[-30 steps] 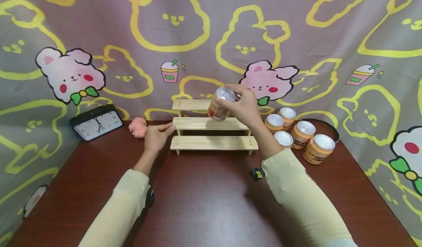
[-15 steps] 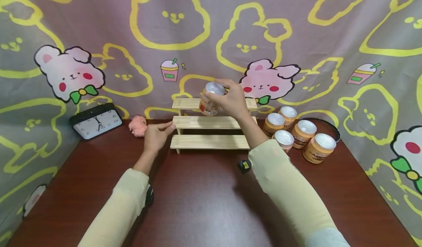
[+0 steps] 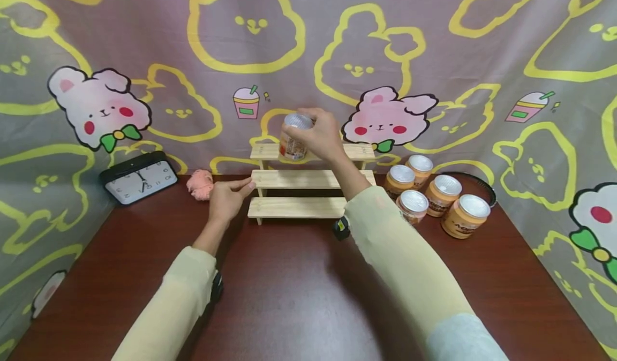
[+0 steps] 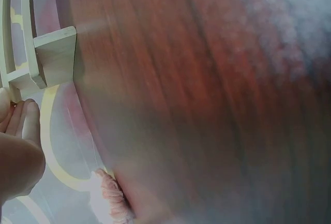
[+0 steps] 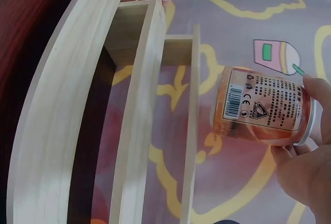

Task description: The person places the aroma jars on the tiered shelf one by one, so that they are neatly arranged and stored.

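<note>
Because the right hand [image 3: 322,134] grips the jar [image 5: 261,105] near its lid [image 3: 297,120], it could slip; left hand [image 3: 225,200] pinches tiered rack [image 3: 289,178].

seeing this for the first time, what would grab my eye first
Probably the wall cloth behind everything, covered in yellow outlines and pink rabbits. Then the jar in the fingers of the right hand, held just clear of the top step of the wooden stand. Off to the right, five more silver-lidded jars stand clustered on the dark red table.
</note>
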The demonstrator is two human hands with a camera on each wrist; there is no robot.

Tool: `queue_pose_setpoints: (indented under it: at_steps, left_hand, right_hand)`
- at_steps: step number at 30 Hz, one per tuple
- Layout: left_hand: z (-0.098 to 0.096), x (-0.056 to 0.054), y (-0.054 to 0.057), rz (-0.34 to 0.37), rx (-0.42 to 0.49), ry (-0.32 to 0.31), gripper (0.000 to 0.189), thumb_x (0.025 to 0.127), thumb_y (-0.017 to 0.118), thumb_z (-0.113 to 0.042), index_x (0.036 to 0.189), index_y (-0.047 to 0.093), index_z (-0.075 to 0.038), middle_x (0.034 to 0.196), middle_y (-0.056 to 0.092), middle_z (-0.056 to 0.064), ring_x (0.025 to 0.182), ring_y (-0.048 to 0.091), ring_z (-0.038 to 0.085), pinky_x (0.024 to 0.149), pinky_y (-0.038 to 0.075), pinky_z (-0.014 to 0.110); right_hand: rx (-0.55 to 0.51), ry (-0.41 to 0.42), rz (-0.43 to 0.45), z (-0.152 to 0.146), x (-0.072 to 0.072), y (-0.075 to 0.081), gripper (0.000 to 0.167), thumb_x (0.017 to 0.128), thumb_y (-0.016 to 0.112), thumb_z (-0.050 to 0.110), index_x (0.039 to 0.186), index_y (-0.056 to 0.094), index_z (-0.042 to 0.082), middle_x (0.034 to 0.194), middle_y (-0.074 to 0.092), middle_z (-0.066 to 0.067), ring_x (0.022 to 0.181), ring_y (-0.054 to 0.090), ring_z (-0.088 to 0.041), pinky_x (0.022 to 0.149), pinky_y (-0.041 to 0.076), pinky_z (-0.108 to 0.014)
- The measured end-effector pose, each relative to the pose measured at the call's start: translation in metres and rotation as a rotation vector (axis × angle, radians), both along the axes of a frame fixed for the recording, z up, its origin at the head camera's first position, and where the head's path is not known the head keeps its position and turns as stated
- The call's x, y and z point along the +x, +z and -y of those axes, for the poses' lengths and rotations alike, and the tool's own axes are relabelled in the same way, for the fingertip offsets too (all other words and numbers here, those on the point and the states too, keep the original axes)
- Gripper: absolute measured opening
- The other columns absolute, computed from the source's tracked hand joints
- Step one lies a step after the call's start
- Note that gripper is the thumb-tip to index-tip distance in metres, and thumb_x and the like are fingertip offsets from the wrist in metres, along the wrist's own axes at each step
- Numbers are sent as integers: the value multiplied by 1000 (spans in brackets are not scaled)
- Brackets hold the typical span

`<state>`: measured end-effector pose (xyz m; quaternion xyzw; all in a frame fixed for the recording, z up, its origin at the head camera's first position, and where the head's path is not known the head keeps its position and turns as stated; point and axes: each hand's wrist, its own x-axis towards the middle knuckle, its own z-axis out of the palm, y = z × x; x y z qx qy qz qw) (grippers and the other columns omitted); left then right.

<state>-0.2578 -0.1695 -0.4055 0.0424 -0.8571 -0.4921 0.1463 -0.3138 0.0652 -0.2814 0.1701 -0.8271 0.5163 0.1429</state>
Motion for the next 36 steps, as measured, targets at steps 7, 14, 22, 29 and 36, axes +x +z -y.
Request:
queue_pose_setpoints:
  at_steps: [7, 14, 22, 29, 36]
  left_hand:
    - [1, 0, 3, -15, -41, -2, 25, 93, 78, -23, 114, 78, -8, 111, 73, 13, 122, 61, 33, 110, 47, 46]
    - [1, 0, 2, -15, -33, 8, 25, 93, 78, -24, 113, 78, -9, 112, 73, 13, 122, 60, 33, 110, 47, 46]
    - [0, 2, 0, 9, -37, -3, 25, 94, 77, -24, 115, 77, -9, 113, 72, 13, 123, 59, 35, 111, 46, 48]
    - [-1, 2, -1, 0, -31, -10, 25, 94, 77, -22, 114, 77, -8, 112, 72, 13, 122, 60, 34, 110, 47, 47]
    - [-1, 1, -1, -5, -32, -6, 25, 94, 77, -22, 114, 77, -7, 113, 72, 13, 122, 60, 34, 110, 47, 47]
  right_hand:
    - [39, -12, 23, 13, -13, 1, 57, 84, 84, 25, 131, 66, -3, 132, 64, -18, 116, 62, -28, 90, 60, -32]
    - [87, -31, 32, 29, -21, 0, 59, 84, 84, 30, 132, 66, -1, 128, 65, -18, 108, 64, -27, 81, 62, -28]
    - [127, -61, 68, 38, -24, -6, 60, 87, 83, 34, 135, 65, 3, 128, 65, -15, 107, 63, -24, 83, 60, -29]
    - [115, -62, 55, 38, -24, -8, 61, 88, 82, 35, 135, 64, 2, 130, 64, -15, 109, 62, -25, 85, 59, -31]
    - [74, -44, 80, 40, -26, -7, 60, 87, 83, 34, 135, 65, 3, 128, 64, -14, 104, 63, -25, 80, 60, -31]
